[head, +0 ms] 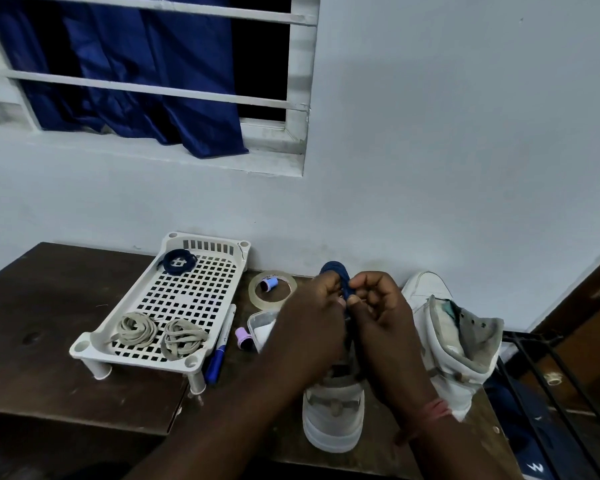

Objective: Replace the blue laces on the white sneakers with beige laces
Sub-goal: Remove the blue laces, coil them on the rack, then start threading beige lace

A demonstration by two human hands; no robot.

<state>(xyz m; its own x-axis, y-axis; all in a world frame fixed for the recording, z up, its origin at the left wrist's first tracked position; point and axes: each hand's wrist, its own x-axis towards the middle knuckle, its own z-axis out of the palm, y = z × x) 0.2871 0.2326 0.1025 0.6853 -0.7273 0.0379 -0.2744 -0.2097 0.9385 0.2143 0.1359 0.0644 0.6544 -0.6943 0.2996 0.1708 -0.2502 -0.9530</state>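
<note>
Two white sneakers stand on the dark wooden table: one point(333, 417) below my hands with its heel toward me, the other point(454, 334) to the right, unlaced. My left hand point(312, 327) and my right hand point(381, 317) meet above the nearer sneaker, both pinching a bundle of blue lace point(336, 275) that sticks up between the fingers. A white perforated tray point(174, 292) on the left holds two coiled beige laces point(136, 329) point(182, 337) at its near end and a coiled blue lace point(178, 261) at its far end.
A roll of clear tape point(272, 289) with a small blue cap inside lies by the wall. A blue marker point(219, 351), a pink cap point(245, 337) and a clear plastic box point(260, 327) sit beside the tray. A black metal rack point(555, 382) stands at the right.
</note>
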